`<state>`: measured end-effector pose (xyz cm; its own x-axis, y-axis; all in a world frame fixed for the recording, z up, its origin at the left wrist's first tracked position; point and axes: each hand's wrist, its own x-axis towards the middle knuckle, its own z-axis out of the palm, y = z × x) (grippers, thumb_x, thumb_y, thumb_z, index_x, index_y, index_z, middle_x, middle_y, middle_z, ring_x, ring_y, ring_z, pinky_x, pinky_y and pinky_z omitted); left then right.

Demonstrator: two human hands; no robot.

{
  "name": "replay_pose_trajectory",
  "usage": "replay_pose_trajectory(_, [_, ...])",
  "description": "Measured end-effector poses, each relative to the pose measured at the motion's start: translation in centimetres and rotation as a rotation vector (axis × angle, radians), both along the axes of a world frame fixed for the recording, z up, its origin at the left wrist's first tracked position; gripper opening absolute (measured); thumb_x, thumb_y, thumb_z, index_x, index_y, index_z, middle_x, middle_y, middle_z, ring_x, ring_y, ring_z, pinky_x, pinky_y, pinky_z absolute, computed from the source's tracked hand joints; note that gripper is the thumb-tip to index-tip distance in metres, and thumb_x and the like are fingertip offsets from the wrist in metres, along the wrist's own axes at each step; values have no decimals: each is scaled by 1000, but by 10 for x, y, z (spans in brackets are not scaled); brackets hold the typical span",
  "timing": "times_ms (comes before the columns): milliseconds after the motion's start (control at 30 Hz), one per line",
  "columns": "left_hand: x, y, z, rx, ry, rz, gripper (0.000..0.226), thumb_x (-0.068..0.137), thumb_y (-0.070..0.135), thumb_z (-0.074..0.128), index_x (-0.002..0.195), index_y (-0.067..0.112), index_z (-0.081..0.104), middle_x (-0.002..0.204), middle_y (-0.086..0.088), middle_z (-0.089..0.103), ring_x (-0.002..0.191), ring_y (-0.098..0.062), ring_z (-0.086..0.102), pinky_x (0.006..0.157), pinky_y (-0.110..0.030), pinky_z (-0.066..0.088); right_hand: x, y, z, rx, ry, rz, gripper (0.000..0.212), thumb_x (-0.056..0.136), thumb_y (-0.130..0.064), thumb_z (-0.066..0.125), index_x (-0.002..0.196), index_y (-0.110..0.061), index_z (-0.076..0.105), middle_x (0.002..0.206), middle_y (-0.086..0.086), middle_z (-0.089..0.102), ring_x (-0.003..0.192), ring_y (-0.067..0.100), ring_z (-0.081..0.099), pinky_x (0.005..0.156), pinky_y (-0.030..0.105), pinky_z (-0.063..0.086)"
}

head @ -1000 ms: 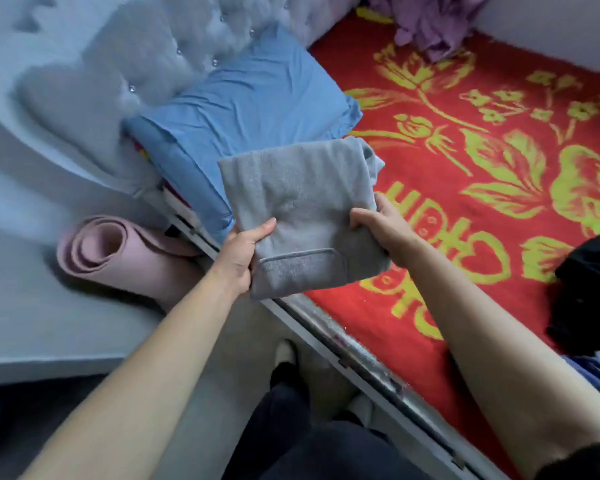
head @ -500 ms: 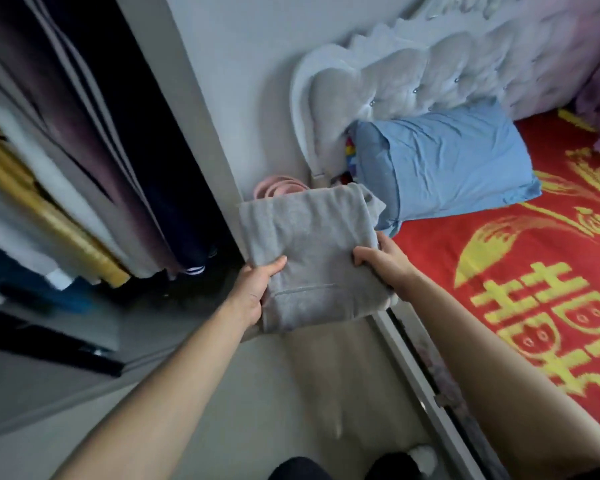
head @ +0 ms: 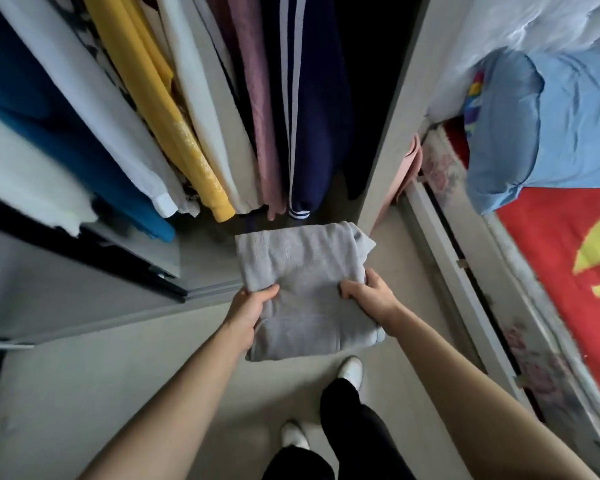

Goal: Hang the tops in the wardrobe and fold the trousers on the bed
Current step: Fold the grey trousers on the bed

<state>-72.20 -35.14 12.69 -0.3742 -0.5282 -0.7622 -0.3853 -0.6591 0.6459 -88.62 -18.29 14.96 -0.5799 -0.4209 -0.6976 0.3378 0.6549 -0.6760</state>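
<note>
Folded grey trousers [head: 303, 271] are held flat in front of me, above the floor. My left hand [head: 252, 308] grips their left edge, thumb on top. My right hand [head: 369, 292] grips the right edge the same way. Just beyond the trousers stands the open wardrobe [head: 388, 116], where several tops hang: a navy one with white stripes [head: 302, 98], a mauve one [head: 257, 98], a yellow one [head: 160, 98] and a blue one [head: 49, 109]. The bed [head: 568, 271] with its red and yellow cover lies to my right.
A light blue pillow [head: 551, 126] lies at the head of the bed. A rolled pink mat [head: 407, 168] is wedged between wardrobe and bed frame. A sliding wardrobe door [head: 66, 282] runs along the left. My feet in white shoes [head: 350, 370] stand on the pale floor.
I have turned left from the bed toward the wardrobe, carrying the folded grey trousers with both hands. The hanging clothes now fill the view ahead and the bed has slid to the right.
</note>
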Motion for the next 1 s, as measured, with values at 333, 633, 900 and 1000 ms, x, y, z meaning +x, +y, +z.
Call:
replay_pose_trajectory(333, [-20,-36,-91,71,-128,-17,28,85,16,74,112,10,70,99,-10,76,93,-30,73,93,-47,55,-26,-44,-84,49,-128,17,42,73,-26,71,113,-25,58,97,-8,61,83,8,56,60,24,43])
replay_pose_trajectory(633, [-36,-100,-206,89,-120,-93,25,85,17,74,109,13,71,98,-10,77,93,-31,73,95,-52,54,-30,-101,-185,116,-109,-44,60,54,-37,65,113,-27,61,99,-7,63,84,8,58,60,23,44])
replay_pose_trajectory(900, [-81,-157,-396,41,-70,-147,25,87,18,72,111,11,71,99,-11,76,94,-32,73,95,-52,54,-63,-154,-381,133,-16,-79,35,77,-25,70,111,-17,61,88,-5,61,74,9,55,54,23,41])
replay_pose_trajectory(1000, [-102,-175,-460,15,-49,-141,27,86,21,73,111,11,72,100,-11,76,91,-32,74,91,-51,56,-83,-170,-445,125,29,-69,36,78,-27,70,111,-19,60,94,-3,61,79,10,56,59,25,44])
